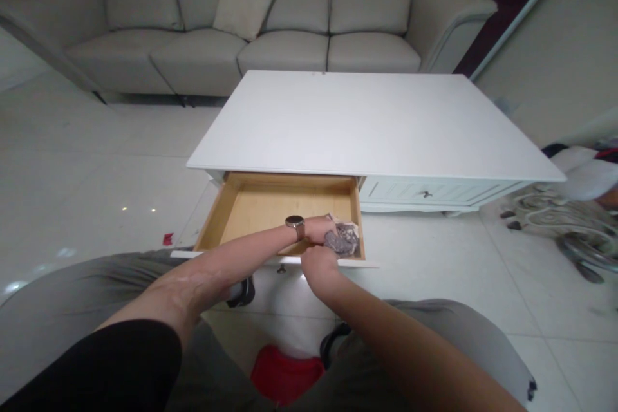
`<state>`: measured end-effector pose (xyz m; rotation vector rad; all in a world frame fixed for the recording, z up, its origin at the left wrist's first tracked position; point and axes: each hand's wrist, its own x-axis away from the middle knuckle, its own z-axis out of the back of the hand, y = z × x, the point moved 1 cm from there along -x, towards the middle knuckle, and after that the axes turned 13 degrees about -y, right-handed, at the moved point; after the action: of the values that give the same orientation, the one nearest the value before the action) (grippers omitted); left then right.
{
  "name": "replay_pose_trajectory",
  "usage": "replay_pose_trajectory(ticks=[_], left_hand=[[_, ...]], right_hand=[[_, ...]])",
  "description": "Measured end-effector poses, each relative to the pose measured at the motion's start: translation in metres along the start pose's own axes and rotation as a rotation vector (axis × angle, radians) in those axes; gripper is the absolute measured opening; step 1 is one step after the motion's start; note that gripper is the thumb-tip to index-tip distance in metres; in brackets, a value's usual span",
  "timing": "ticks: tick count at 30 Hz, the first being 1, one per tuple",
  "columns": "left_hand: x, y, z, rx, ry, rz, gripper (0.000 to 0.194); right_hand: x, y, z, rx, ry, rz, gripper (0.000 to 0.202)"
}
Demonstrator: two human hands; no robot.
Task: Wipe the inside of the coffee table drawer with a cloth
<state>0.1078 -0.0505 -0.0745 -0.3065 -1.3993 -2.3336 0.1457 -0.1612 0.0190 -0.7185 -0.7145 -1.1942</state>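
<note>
A crumpled grey-brown cloth [342, 239] is bunched in the right front corner of an open wooden drawer [270, 206]. My left hand [319, 229], with a watch on its wrist, reaches across into the drawer and is closed on the cloth; the cloth hides part of the fingers. Just in front of it, my right hand [318, 262] is closed over the top edge of the drawer front [355, 264], its fingertips out of sight. A small dark knob [282, 268] shows on the drawer front, left of my right hand.
The drawer belongs to a white coffee table [357, 122], whose second drawer [410, 192] is closed at the right. Behind stands a grey sofa [290, 51] with a cushion [243, 6]. A red stool [284, 373] is between my legs. Assorted items [555, 212] lie along the right wall.
</note>
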Motion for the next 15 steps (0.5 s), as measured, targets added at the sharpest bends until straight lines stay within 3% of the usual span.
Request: replay_pose_trajectory(ticks=[3,6,11,15], left_hand=[[0.007,-0.006,0.003,-0.208,0.017,0.151,0.029],[-0.002,-0.005,-0.006,-0.118,0.044,0.140,0.040],[-0.025,-0.002,-0.017,0.061,0.189,0.086,0.028],[-0.036,-0.011,-0.009,0.010,0.188,0.109,0.030]], right_hand=[[0.001,-0.001,0.002,-0.005,-0.008,-0.006,0.044],[0.002,-0.003,0.003,0.011,-0.012,-0.011,0.044],[0.001,-0.002,0.003,-0.046,0.020,-0.043,0.045],[-0.002,-0.001,0.001,-0.054,0.031,-0.058,0.045]])
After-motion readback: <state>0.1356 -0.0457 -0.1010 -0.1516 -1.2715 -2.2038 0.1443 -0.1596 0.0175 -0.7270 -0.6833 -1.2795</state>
